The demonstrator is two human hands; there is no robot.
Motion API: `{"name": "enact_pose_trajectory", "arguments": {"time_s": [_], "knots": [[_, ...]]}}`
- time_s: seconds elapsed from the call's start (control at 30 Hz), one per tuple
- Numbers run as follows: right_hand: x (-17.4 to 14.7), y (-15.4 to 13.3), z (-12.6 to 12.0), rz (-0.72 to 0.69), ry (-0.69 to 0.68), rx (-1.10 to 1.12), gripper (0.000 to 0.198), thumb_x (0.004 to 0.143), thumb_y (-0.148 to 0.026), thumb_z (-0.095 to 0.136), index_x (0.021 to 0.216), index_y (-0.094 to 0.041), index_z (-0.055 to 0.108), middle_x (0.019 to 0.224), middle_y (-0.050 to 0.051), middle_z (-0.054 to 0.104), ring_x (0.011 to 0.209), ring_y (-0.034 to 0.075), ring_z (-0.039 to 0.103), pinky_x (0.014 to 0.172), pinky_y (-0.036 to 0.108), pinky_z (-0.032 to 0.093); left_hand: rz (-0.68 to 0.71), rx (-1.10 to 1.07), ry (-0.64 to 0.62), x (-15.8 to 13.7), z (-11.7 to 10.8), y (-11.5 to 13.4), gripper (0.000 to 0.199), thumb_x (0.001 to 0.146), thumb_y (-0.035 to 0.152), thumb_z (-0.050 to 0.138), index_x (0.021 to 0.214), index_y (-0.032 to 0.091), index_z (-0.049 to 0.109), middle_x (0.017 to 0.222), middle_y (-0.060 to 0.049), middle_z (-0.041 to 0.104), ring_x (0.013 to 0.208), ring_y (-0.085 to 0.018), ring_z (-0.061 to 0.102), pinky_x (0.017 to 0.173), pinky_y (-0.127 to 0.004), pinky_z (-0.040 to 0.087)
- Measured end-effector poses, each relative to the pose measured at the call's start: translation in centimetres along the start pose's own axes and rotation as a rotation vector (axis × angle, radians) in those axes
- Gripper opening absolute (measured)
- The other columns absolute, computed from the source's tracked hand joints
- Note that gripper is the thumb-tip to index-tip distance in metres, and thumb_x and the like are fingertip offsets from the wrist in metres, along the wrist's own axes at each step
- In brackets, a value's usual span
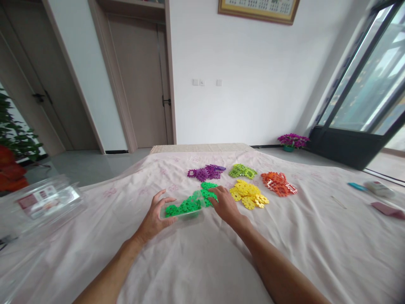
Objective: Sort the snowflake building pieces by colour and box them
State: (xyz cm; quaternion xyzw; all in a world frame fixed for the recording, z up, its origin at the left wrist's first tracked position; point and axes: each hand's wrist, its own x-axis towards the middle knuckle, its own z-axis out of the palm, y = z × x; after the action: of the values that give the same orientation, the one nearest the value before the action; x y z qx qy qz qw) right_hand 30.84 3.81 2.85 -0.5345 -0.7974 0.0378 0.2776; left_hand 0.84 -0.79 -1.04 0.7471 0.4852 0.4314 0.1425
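Green notched discs (185,206) fill much of the clear plastic box (190,214) we have just below the frame's centre. Our left hand (155,213) grasps its left end, thumb in front, fingers behind. Our right hand (227,206) bends over the loose green pile (208,191) beside the box's right end; we cannot tell whether its fingers pinch a piece. Transparent containers (68,207) lie at the left edge, one labelled.

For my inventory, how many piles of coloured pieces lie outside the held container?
5: purple pile, back left; lime pile behind yellow pile; orange pile, right; green pile, partly hidden by hand.
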Motion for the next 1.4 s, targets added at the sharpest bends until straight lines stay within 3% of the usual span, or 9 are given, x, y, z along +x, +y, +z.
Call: {"name": "enact_pose_trajectory", "arguments": {"time_s": [0.2,0.43,0.63,0.87,1.03,1.23,1.4], "knots": [[-0.4,0.9,0.7,0.032,-0.120,-0.196,0.048,0.095,-0.038,0.054,0.141,-0.025,0.054,0.121,0.012,0.062,0.109,0.027,0.053,0.098,0.037,0.039,-0.009,-0.033,-0.014,-0.1,0.0,0.0,0.056,0.075,0.051,0.075,0.122,0.023,0.064,0.151,-0.014,0.031,0.142,-0.036,0.033,0.116,-0.056,0.032],[-0.2,1.8,0.8,-0.049,-0.159,-0.158,0.032,0.095,-0.035,0.053,0.123,-0.030,0.068,0.113,0.006,0.066,0.104,0.023,0.054,0.093,0.032,0.039,-0.014,-0.026,-0.020,-0.1,0.0,-0.1,0.055,0.076,0.051,0.074,0.122,0.024,0.063,0.151,-0.013,0.031,0.143,-0.035,0.032,0.117,-0.056,0.031],[0.0,2.1,0.9,-0.064,-0.127,-0.168,0.028,0.099,-0.037,0.048,0.111,-0.028,0.072,0.104,0.006,0.068,0.098,0.021,0.057,0.087,0.029,0.039,-0.019,-0.026,-0.024,0.0,-0.1,0.1,0.056,0.076,0.053,0.073,0.123,0.024,0.063,0.151,-0.013,0.030,0.143,-0.036,0.031,0.118,-0.056,0.029],[0.1,2.3,0.7,0.085,-0.107,-0.231,0.032,0.102,-0.033,0.040,0.098,-0.022,0.070,0.098,0.007,0.070,0.091,0.019,0.063,0.078,0.027,0.039,-0.018,-0.042,-0.009,0.0,0.0,0.0,0.058,0.074,0.053,0.075,0.122,0.023,0.064,0.150,-0.014,0.032,0.142,-0.036,0.033,0.117,-0.056,0.032],[0.2,2.7,0.8,0.157,0.043,-0.072,0.034,0.102,-0.033,0.038,0.096,-0.020,0.068,0.097,0.008,0.069,0.088,0.019,0.062,0.076,0.027,0.042,-0.016,-0.037,0.000,0.0,0.0,0.1,0.056,0.074,0.052,0.075,0.121,0.023,0.065,0.150,-0.014,0.033,0.142,-0.036,0.034,0.117,-0.055,0.032],[0.3,1.2,0.7,-0.038,0.302,0.334,0.033,0.100,-0.036,0.040,0.097,-0.020,0.068,0.089,0.007,0.064,0.084,0.019,0.060,0.080,0.030,0.047,-0.014,-0.031,-0.005,0.0,0.0,0.2,0.055,0.074,0.049,0.076,0.121,0.023,0.064,0.149,-0.013,0.034,0.143,-0.035,0.032,0.117,-0.057,0.030],[-0.6,-1.6,0.6,-0.238,0.275,0.457,0.029,0.101,-0.034,0.043,0.108,-0.023,0.069,0.100,0.008,0.065,0.094,0.019,0.062,0.087,0.032,0.050,-0.017,-0.027,0.000,0.1,-0.1,0.4,0.055,0.073,0.050,0.077,0.120,0.024,0.065,0.149,-0.013,0.034,0.142,-0.036,0.033,0.117,-0.058,0.030]]}}
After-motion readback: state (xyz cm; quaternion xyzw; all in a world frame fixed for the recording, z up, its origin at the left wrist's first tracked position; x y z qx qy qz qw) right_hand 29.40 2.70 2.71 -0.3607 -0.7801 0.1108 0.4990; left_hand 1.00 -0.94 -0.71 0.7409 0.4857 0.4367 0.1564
